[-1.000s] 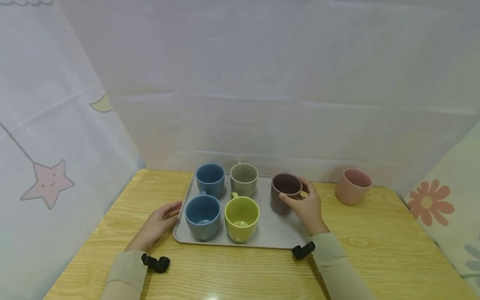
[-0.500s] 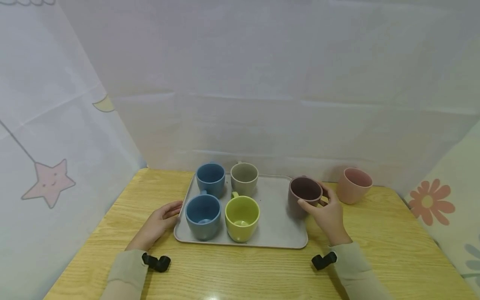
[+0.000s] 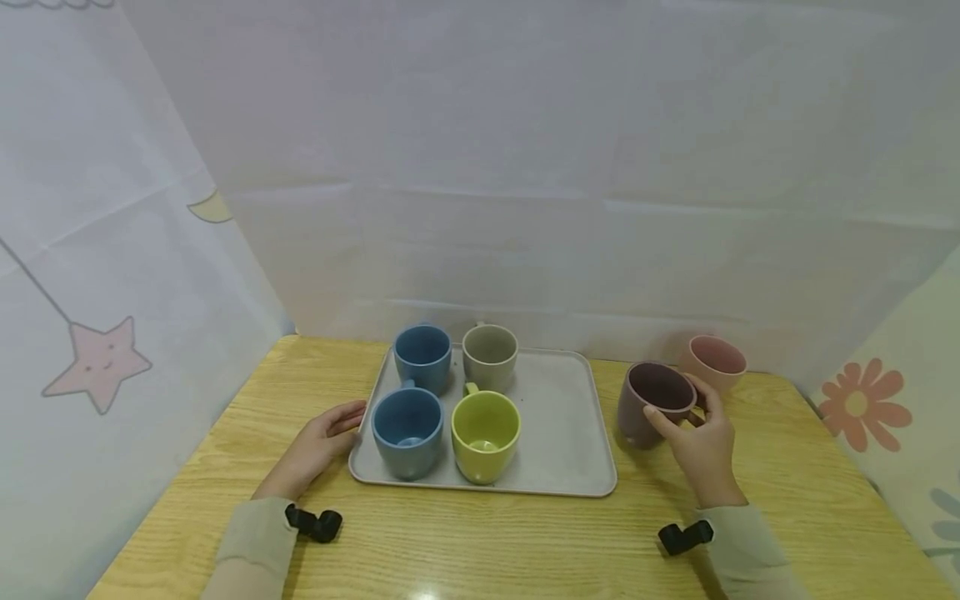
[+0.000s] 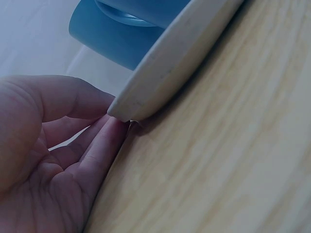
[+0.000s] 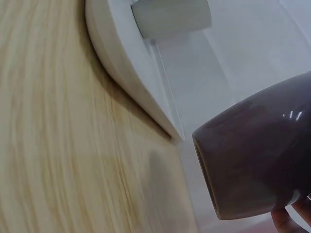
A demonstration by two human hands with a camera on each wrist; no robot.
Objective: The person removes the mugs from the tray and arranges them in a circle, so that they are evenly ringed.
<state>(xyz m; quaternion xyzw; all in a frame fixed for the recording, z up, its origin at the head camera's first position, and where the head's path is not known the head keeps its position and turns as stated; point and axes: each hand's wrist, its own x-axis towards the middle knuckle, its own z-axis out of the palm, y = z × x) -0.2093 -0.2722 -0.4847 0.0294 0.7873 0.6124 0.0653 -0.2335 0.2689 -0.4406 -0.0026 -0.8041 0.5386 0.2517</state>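
My right hand [image 3: 701,437] holds a dark purple-brown mug [image 3: 643,417] by its handle side, thumb on the near wall. In the right wrist view the purple-brown mug [image 5: 257,150] hangs above the table, its shadow beneath it and only some fingertips showing. A light grey tray [image 3: 558,433] lies to the left of that mug. At the tray's left edge my left hand [image 3: 315,446] grips the rim; in the left wrist view the thumb and fingers [image 4: 99,145] meet at the rim's corner. Two blue mugs [image 3: 407,433], a grey mug [image 3: 489,358] and a yellow-green mug [image 3: 484,437] stand on the tray.
A pink mug [image 3: 712,362] is partly hidden behind my right hand, near the table's back edge. The wooden table [image 3: 480,550] meets a pale hanging cloth [image 3: 480,208] at the back, with printed cloth at both sides.
The purple-brown mug has moved right in my right hand, from above the tray's right half to beyond its right edge. My left hand stays at the tray's left edge.
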